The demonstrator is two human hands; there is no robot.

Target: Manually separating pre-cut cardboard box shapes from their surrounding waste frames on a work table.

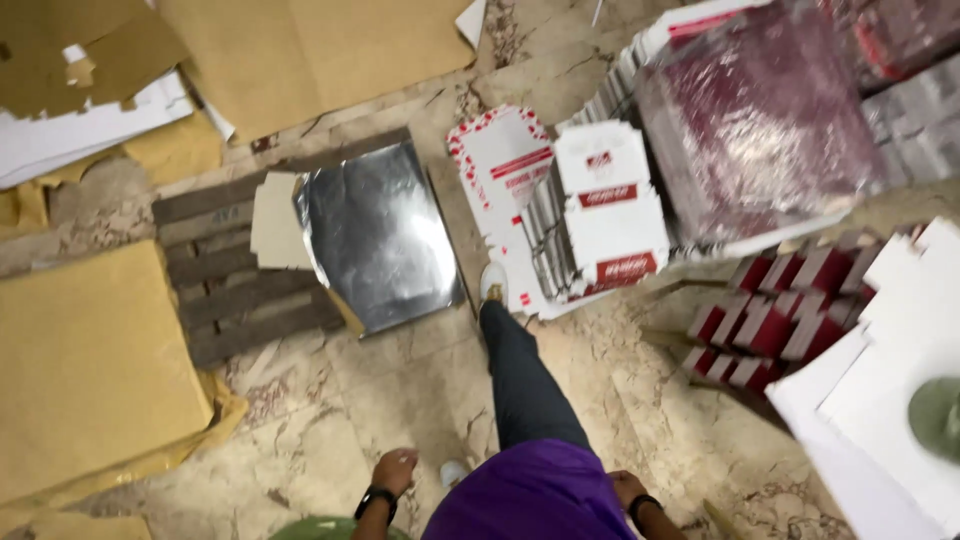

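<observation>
I look straight down at my own body: a purple shirt, a dark trouser leg stepping forward and a white shoe. My left hand, with a black band on its wrist, hangs beside my hip with curled fingers and holds nothing. My right hand, also with a black wristband, shows only partly behind the shirt, and its fingers are hidden. Just ahead of my front foot lies a stack of flat white-and-red cartons.
A shiny silver sheet lies on a wooden pallet. Brown cardboard sheets lie at the left and far left. A plastic-wrapped maroon stack sits at the back right, with small maroon-and-white boxes and white sheets at the right. The floor is marble.
</observation>
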